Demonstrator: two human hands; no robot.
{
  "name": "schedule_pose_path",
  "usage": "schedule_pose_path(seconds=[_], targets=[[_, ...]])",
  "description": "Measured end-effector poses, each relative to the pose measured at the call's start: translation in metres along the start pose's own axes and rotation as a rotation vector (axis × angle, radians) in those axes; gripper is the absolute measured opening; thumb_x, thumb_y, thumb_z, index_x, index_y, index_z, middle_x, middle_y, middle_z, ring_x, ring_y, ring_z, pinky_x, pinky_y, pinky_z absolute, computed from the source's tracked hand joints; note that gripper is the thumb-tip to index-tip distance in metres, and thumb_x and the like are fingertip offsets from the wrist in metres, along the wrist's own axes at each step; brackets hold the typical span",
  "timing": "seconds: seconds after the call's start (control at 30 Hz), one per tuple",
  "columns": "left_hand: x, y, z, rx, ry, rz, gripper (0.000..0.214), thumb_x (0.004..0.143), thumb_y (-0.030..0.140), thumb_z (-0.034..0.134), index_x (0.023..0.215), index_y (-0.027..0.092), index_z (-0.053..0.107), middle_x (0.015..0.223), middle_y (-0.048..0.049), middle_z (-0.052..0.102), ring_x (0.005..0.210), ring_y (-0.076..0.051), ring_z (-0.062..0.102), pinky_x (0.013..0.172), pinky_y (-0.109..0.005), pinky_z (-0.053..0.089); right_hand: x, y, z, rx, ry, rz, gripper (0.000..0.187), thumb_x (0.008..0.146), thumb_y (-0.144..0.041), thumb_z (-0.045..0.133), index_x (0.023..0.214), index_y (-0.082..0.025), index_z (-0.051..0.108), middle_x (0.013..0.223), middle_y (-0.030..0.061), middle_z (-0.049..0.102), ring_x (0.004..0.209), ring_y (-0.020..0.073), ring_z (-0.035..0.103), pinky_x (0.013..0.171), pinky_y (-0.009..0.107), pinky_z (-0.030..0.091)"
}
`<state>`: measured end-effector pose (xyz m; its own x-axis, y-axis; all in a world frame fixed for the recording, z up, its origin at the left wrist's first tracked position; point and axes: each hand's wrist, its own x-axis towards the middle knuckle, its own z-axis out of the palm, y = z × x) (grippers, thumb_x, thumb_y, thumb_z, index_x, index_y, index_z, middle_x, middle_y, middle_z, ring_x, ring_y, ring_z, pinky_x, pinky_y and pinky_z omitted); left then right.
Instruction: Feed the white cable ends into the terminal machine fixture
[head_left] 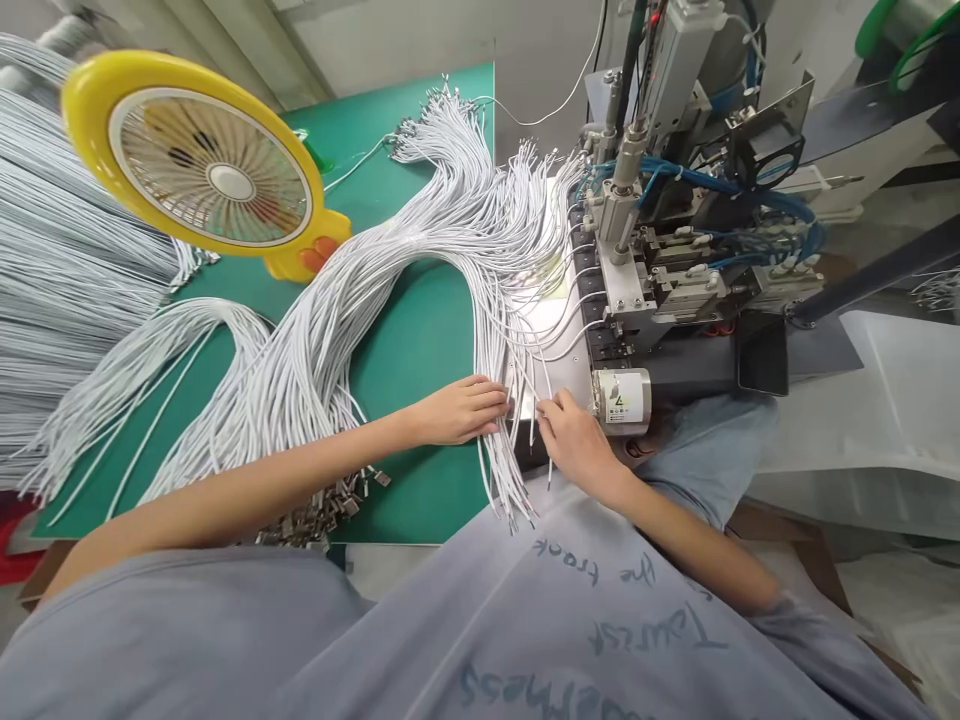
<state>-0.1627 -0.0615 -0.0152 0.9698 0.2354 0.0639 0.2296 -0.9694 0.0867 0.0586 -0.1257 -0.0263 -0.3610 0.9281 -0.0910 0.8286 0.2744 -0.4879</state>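
Observation:
A thick bundle of white cables (420,215) arches over the green table and hangs down in front of me, its loose stripped ends (517,510) near my shirt. My left hand (469,408) is closed over the hanging strands, fingers curled across them. To its right, my right hand (574,440) pinches a single white cable (549,380) between thumb and forefinger, close to its lower end. Several separate cables (555,355) run from the bundle into the slots along the edge of a machine (622,260). USB-type metal plugs (330,510) cluster under my left forearm.
A yellow duck-shaped fan (214,180) stands at the left on the green table (412,340). Behind it lie more grey-white cables (82,270). A silver motor cylinder (624,400) sits just right of my right hand. A wire spool (911,40) is at the upper right.

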Motion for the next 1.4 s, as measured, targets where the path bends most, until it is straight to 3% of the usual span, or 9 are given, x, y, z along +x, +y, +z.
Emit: schedule_pose_path(seconds=[0.3, 0.47, 0.6, 0.77, 0.93, 1.07, 1.2, 1.3, 1.4], targets=[[0.001, 0.0, -0.004, -0.086, -0.035, -0.089, 0.029, 0.094, 0.03, 0.034, 0.093, 0.015, 0.059, 0.097, -0.0095, 0.064, 0.101, -0.02, 0.055, 0.097, -0.038, 0.036, -0.02, 0.009, -0.012, 0.064, -0.068, 0.176, 0.027, 0.09, -0.017, 0.038, 0.114, -0.014, 0.051, 0.082, 0.0096, 0.069, 0.076, 0.0235, 0.067, 0.064, 0.029, 0.042], [0.003, 0.0, -0.009, -0.137, -0.09, -0.085, 0.026, 0.094, 0.031, 0.038, 0.093, 0.015, 0.059, 0.096, -0.0088, 0.064, 0.1, -0.02, 0.056, 0.101, -0.041, 0.033, -0.028, 0.034, -0.041, 0.168, 0.111, 0.28, 0.031, 0.087, -0.019, 0.038, 0.112, -0.016, 0.056, 0.087, 0.0089, 0.07, 0.077, 0.0223, 0.065, 0.068, 0.03, 0.043], [0.012, 0.004, -0.007, -0.19, -0.063, -0.033, 0.029, 0.093, 0.034, 0.041, 0.095, 0.014, 0.061, 0.099, -0.0106, 0.064, 0.1, -0.021, 0.056, 0.101, -0.041, 0.034, -0.033, 0.064, -0.059, 0.362, 0.301, 0.319, 0.017, 0.08, -0.022, 0.05, 0.089, -0.018, 0.063, 0.073, 0.0045, 0.068, 0.067, 0.0181, 0.062, 0.064, 0.028, 0.045], [0.027, 0.012, 0.0, -0.307, 0.006, -0.01, 0.032, 0.093, 0.034, 0.039, 0.095, 0.012, 0.062, 0.103, -0.0141, 0.065, 0.105, -0.022, 0.055, 0.096, -0.038, 0.041, -0.033, 0.091, -0.057, 0.824, 0.525, 0.33, 0.008, 0.069, -0.025, 0.064, 0.072, -0.018, 0.061, 0.068, 0.0008, 0.064, 0.063, 0.0142, 0.061, 0.059, 0.025, 0.048], [0.027, 0.019, -0.008, -0.287, -0.042, -0.018, 0.031, 0.094, 0.031, 0.036, 0.084, 0.015, 0.06, 0.085, -0.0112, 0.066, 0.08, -0.019, 0.058, 0.079, -0.035, 0.048, -0.029, 0.093, -0.054, 1.06, 0.686, 0.246, 0.009, 0.069, -0.022, 0.068, 0.075, -0.019, 0.062, 0.066, -0.0016, 0.061, 0.059, 0.0111, 0.058, 0.058, 0.024, 0.049], [0.059, 0.02, -0.02, -0.227, 0.265, -0.028, 0.016, 0.091, 0.02, 0.043, 0.098, 0.014, 0.057, 0.091, -0.0118, 0.065, 0.085, -0.017, 0.06, 0.072, -0.029, 0.051, -0.022, 0.087, -0.054, 1.093, 0.725, 0.135, 0.009, 0.071, -0.024, 0.067, 0.072, -0.018, 0.061, 0.073, 0.0004, 0.06, 0.059, 0.0108, 0.056, 0.055, 0.025, 0.048], [0.131, 0.009, -0.017, -0.227, 0.523, -0.09, 0.025, 0.09, 0.021, 0.049, 0.114, 0.019, 0.053, 0.105, -0.0118, 0.063, 0.096, -0.018, 0.059, 0.077, -0.033, 0.052, -0.01, 0.082, -0.056, 1.113, 0.823, 0.163, 0.017, 0.072, -0.03, 0.066, 0.084, -0.019, 0.06, 0.076, 0.0006, 0.061, 0.06, 0.0112, 0.058, 0.053, 0.025, 0.05], [0.174, -0.001, -0.008, -0.354, 0.664, -0.069, 0.02, 0.091, 0.019, 0.047, 0.106, 0.018, 0.06, 0.088, -0.0081, 0.065, 0.08, -0.014, 0.06, 0.066, -0.026, 0.051, 0.0, 0.08, -0.058, 1.113, 0.883, 0.164, 0.025, 0.073, -0.033, 0.066, 0.092, -0.02, 0.058, 0.074, -0.0003, 0.062, 0.06, 0.0115, 0.061, 0.053, 0.024, 0.051], [0.188, -0.008, -0.002, -0.508, 0.732, -0.091, 0.014, 0.089, 0.019, 0.051, 0.092, 0.016, 0.064, 0.08, -0.0055, 0.063, 0.072, -0.011, 0.059, 0.062, -0.023, 0.049, 0.006, 0.08, -0.058, 1.064, 0.887, 0.152, 0.027, 0.074, -0.032, 0.065, 0.097, -0.021, 0.058, 0.076, -0.0009, 0.063, 0.06, 0.0111, 0.061, 0.055, 0.025, 0.052]])
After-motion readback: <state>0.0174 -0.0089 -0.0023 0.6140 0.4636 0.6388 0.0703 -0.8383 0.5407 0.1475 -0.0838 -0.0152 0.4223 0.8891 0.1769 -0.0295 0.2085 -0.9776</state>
